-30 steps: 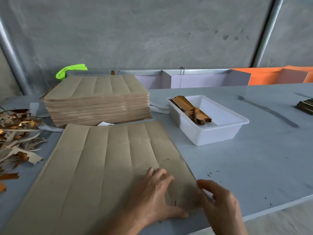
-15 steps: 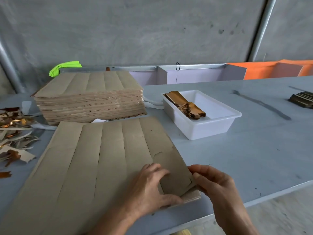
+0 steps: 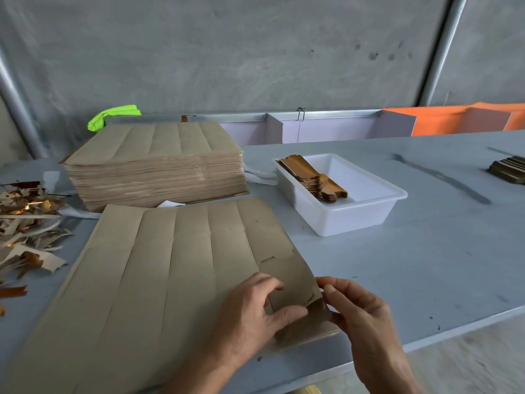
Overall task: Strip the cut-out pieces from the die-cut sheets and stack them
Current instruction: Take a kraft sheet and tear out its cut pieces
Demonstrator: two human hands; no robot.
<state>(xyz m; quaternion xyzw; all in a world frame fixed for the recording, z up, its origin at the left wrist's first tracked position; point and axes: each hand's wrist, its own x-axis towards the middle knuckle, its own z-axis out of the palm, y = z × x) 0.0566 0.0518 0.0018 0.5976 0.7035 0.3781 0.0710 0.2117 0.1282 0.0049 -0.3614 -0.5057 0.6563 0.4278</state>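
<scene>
A few gold cut-out pieces [image 3: 312,177] lie in the white plastic tub [image 3: 369,211]; a tall stack of brown die-cut sheets [image 3: 156,169] waits. The left hand [image 3: 255,314] presses the flat brown sheet [image 3: 159,268]; the right hand [image 3: 360,314] pinches its corner.

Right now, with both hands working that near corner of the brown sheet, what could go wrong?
The right hand pinches the lifted corner piece while the left hand presses the die-cut sheet beside it; a quick pull might tear the piece where it is not yet free. The sheet's near corner sits close to the table edge, so it could slide off. Loose scraps at the left may get mixed in.
</scene>
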